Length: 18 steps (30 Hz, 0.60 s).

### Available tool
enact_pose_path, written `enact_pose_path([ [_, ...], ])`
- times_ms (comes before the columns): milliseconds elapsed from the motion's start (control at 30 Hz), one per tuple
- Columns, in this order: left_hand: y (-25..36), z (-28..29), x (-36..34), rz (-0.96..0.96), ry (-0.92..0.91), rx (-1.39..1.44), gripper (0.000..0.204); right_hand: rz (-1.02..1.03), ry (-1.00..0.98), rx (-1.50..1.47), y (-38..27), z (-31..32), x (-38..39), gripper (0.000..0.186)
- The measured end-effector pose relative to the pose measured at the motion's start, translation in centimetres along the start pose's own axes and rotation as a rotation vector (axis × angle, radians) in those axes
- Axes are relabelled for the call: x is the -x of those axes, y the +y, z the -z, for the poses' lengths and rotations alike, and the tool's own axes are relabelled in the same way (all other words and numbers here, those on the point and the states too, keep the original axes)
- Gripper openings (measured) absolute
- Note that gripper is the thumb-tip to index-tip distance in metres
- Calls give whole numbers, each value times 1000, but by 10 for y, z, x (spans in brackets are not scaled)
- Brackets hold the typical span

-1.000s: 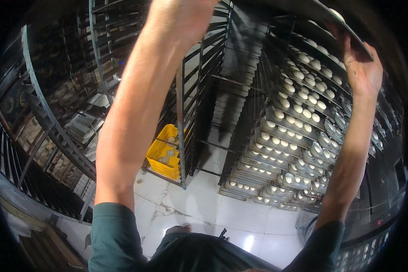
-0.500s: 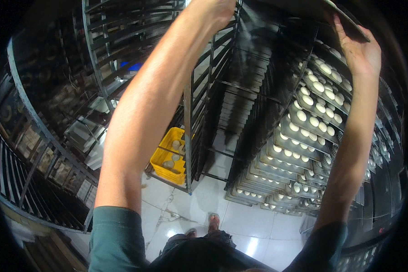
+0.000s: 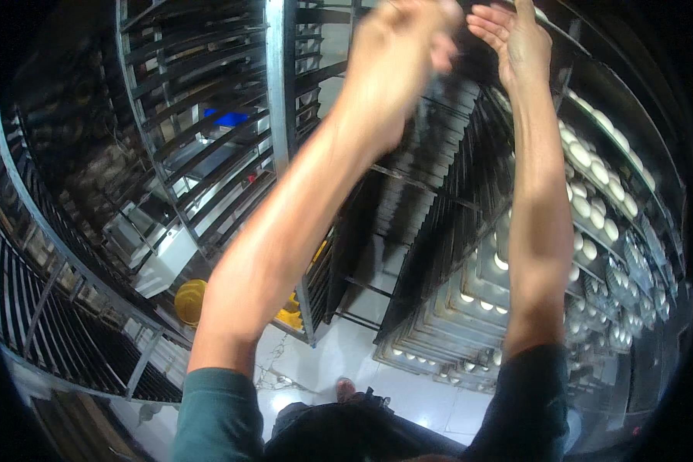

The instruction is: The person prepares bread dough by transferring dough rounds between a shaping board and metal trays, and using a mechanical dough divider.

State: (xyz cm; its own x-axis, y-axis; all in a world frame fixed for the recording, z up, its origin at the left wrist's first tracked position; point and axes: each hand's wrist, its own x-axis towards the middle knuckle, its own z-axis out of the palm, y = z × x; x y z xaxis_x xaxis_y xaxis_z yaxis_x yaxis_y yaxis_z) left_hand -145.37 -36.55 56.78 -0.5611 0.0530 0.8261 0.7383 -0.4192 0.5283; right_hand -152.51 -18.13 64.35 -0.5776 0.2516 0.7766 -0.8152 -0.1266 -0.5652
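Both my arms reach up to the top of the head view. My left hand (image 3: pixel 405 35) is smeared by motion, its fingers too blurred to read, and I make out nothing held in it. Beside it on the right, my right hand (image 3: pixel 522 50) has its fingers stretched out and holds nothing. It is nearest to the upper part of a tall rack stacked with dark trays (image 3: pixel 439 327). On these trays lie rows of pale oval pieces (image 3: pixel 593 163) that look like dough.
A dark rack with many ledges (image 3: pixel 431 231) stands in the middle. At left are more metal racks, one with a bright upright post (image 3: pixel 279 85). Yellow crates (image 3: pixel 291 314) sit low behind my left forearm, near a round yellow container (image 3: pixel 190 302). The tiled floor (image 3: pixel 416 400) is cracked.
My right hand has let go of the dark tray it held by the edge and moved left. My left hand has moved right, toward it. The view has shifted, and the yellow crates are now mostly hidden.
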Motion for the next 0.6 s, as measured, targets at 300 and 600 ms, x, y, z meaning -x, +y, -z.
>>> enact_pose_path([
  [300,33,-36,119,-463,-516,80,19,-252,-34,417,92,43,-41,36],
  [600,67,-54,144,-682,-489,213,19,-427,-180,451,67,53,155,27],
])
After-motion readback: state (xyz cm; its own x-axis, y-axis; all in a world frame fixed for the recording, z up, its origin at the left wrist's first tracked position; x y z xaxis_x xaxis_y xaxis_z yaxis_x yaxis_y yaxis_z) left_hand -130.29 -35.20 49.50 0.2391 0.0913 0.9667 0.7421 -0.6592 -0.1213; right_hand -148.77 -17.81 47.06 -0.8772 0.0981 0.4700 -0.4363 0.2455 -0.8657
